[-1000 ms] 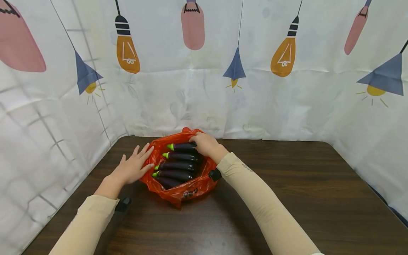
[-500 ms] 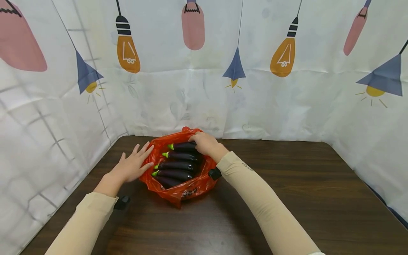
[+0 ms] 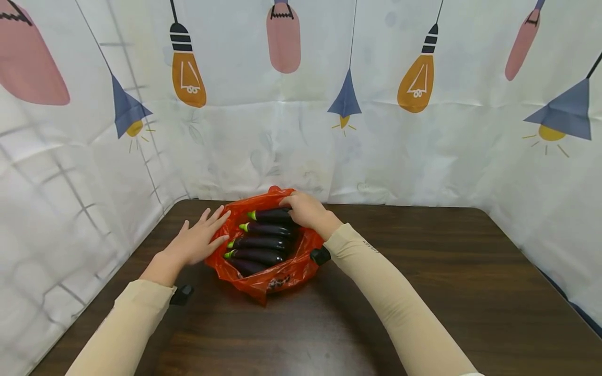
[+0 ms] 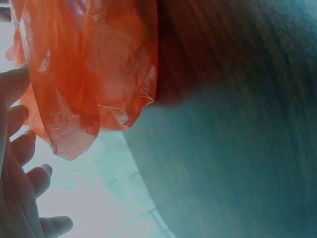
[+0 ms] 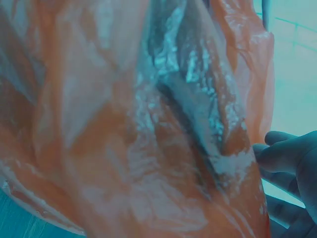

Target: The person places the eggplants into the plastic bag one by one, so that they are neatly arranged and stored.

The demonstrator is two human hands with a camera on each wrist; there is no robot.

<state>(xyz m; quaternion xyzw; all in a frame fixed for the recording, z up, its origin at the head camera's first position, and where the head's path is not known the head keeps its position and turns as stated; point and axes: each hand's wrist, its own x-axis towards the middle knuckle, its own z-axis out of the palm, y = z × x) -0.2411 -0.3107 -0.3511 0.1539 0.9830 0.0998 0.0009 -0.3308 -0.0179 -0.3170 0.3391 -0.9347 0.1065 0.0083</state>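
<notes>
A red plastic bag (image 3: pixel 282 279) stands on the table with its mouth spread wide. Several dark purple eggplants (image 3: pixel 258 242) with green stem ends lie side by side inside it, roughly crosswise. My left hand (image 3: pixel 195 241) has its fingers straight and spread, touching the bag's left side. At the far right rim, my right hand (image 3: pixel 308 211) has curled fingers and pinches the bag's edge, beside the right end of the farthest eggplant. In the right wrist view, the red film fills most of the picture, with my thumb and fingers (image 5: pixel 277 151) at its edge.
The dark wooden table (image 3: pixel 423 271) reaches to the right and front of the bag. A white cloth with printed lamps and bulbs (image 3: pixel 301 151) hangs behind the table and along its sides. Small black wrist cameras (image 3: pixel 181 295) sit under both cuffs.
My left hand has shifted very slightly toward the bag. My right hand stays at the rim, and the eggplants lie as before.
</notes>
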